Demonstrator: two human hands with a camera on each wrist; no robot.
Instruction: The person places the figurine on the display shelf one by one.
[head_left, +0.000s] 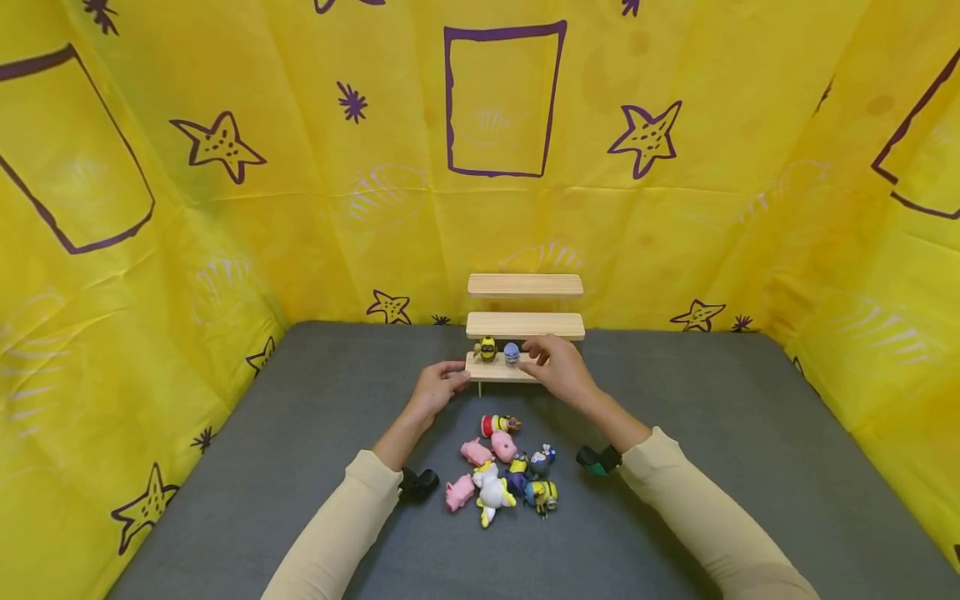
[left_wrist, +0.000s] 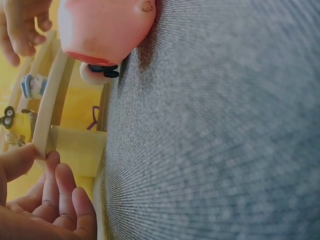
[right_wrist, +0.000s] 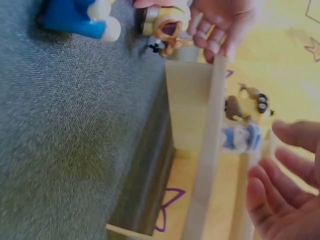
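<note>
A three-tier wooden display stand (head_left: pixel 525 323) stands at the back of the grey table. On its lowest step (head_left: pixel 495 372) are a yellow minion figurine with black goggles (head_left: pixel 488 349) and, to its right, a small figurine with a blue cap (head_left: pixel 512 354). My left hand (head_left: pixel 437 389) pinches the left end of that step between thumb and fingers, as the left wrist view shows. Beside the blue-capped figurine (right_wrist: pixel 241 138) my right hand (head_left: pixel 558 368) hovers with fingers spread and gently bent, a small gap between them and the figurine.
In front of the stand lies a group of toys: several pink pigs (head_left: pixel 460 492), a white and yellow plush-like figure (head_left: pixel 492 487), minion figures (head_left: pixel 542 496) and a red-and-yellow figure (head_left: pixel 495 425). Yellow patterned cloth (head_left: pixel 300 208) walls in the table.
</note>
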